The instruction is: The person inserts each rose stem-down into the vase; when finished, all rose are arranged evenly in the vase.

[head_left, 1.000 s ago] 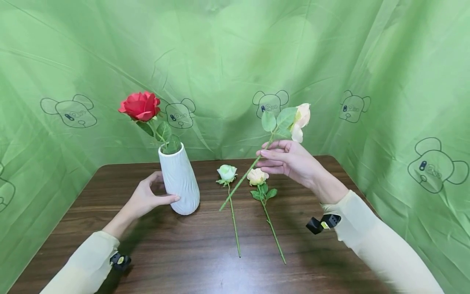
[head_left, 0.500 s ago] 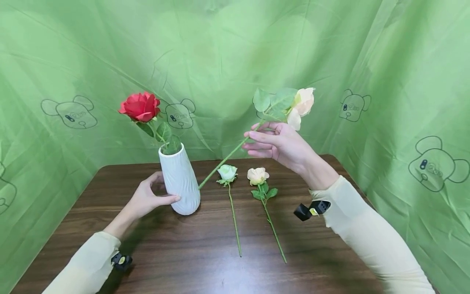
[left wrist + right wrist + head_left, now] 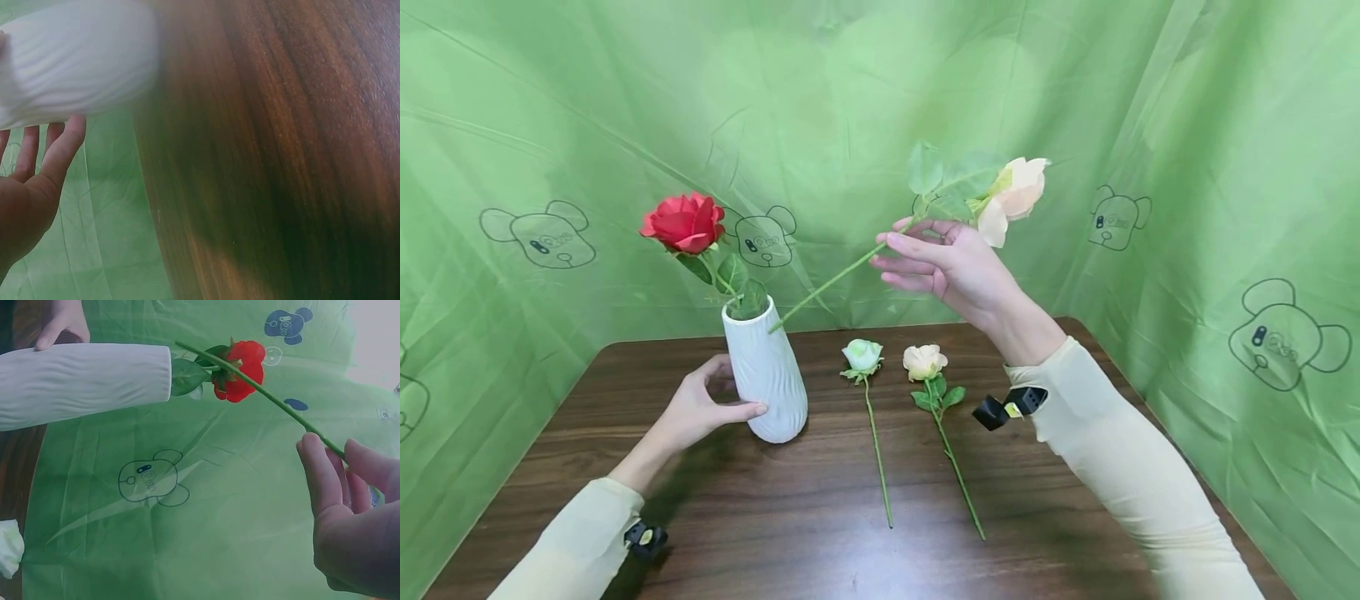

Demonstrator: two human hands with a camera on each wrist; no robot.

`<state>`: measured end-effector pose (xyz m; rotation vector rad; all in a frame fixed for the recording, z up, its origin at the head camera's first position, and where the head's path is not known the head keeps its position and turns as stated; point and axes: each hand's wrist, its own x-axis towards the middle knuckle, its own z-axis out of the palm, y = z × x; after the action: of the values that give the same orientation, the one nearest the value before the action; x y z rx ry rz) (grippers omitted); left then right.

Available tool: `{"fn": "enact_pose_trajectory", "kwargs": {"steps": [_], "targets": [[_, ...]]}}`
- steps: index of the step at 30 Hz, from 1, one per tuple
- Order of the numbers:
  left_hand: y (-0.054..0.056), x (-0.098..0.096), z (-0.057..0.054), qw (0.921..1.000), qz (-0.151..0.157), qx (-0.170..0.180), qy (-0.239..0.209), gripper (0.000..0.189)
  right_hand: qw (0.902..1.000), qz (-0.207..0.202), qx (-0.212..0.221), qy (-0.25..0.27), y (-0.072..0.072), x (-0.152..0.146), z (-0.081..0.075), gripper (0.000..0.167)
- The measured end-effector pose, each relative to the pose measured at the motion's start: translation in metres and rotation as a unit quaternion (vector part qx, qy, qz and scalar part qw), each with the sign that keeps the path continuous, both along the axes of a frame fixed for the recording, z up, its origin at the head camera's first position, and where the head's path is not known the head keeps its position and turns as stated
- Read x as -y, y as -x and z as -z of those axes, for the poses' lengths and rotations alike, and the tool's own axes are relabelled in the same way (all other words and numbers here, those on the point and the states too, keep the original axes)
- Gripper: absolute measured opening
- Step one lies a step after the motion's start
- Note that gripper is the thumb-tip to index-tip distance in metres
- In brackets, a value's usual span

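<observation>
A white ribbed vase (image 3: 767, 375) stands on the table, leaning slightly left in the head view. My left hand (image 3: 696, 404) grips its lower body from the left, thumb in front; the other fingers are mostly hidden behind it. A red rose (image 3: 683, 223) stands in the vase, its lower stem out of sight inside. My right hand (image 3: 962, 271) pinches the green stem of a pale peach rose (image 3: 1018, 196), bloom up to the right. That stem slants down left, its tip by the vase's right rim. In the right wrist view the stem (image 3: 269, 397) crosses before the red bloom, its tip just beyond the mouth.
On the dark wood table (image 3: 820, 517) lie a greenish-white rose (image 3: 862, 356) and a second peach rose (image 3: 925, 362), right of the vase, stems pointing toward me. A green curtain (image 3: 850, 125) with printed bear heads surrounds the table.
My right hand has moved up and left with the peach rose, and its stem tip has risen from over the table to the vase's rim. My left hand and the vase have stayed put.
</observation>
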<state>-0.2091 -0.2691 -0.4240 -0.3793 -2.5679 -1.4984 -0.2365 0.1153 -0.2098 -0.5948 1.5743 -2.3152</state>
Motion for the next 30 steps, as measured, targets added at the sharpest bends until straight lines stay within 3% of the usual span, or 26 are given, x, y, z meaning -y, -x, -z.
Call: {"fn": "enact_pose_trajectory", "kwargs": {"steps": [9, 20, 30], "targets": [[0.002, 0.003, 0.002, 1.0, -0.003, 0.001, 0.002, 0.066, 0.9982, 0.002, -0.06, -0.004, 0.007, 0.017, -0.011, 0.015], [0.003, 0.005, -0.001, 1.0, -0.001, -0.009, 0.001, 0.064, 0.9958, 0.017, -0.082, -0.037, 0.005, 0.033, -0.017, 0.012], [0.0, 0.004, 0.002, 1.0, -0.005, 0.007, -0.001, 0.066, 0.9933, 0.017, -0.093, -0.067, 0.008, 0.045, -0.015, 0.02]]}}
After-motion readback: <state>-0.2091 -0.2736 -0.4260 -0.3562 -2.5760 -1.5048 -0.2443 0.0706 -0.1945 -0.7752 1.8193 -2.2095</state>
